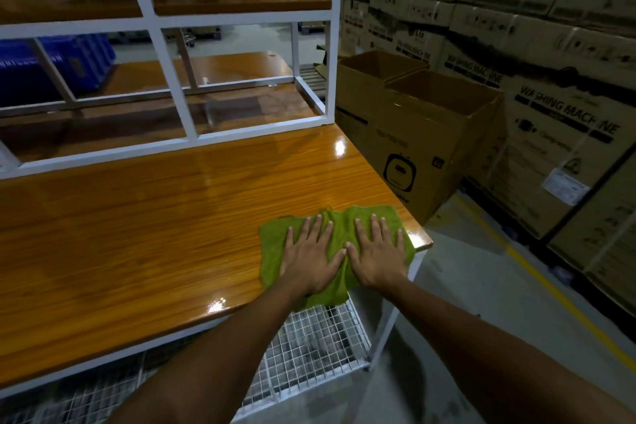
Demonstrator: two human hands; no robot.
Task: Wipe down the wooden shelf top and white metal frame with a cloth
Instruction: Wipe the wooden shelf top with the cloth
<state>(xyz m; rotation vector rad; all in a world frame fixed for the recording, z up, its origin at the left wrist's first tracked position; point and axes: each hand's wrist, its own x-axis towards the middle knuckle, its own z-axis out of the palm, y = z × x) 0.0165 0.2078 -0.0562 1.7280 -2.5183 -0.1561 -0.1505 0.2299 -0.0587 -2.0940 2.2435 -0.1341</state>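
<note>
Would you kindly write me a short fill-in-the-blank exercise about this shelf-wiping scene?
1. The left hand and right hand press flat on a ____ cloth.
2. The shelf top is made of ____.
3. The metal frame is painted ____.
4. The open boxes beside the shelf are made of ____.

Missing words: green; wood; white; cardboard.

Left hand [311,253] and right hand [377,251] flat, side by side on green cloth [272,251], near right front corner of wooden top [155,224]. White frame [165,148] behind; cardboard boxes [430,134] right.
</note>
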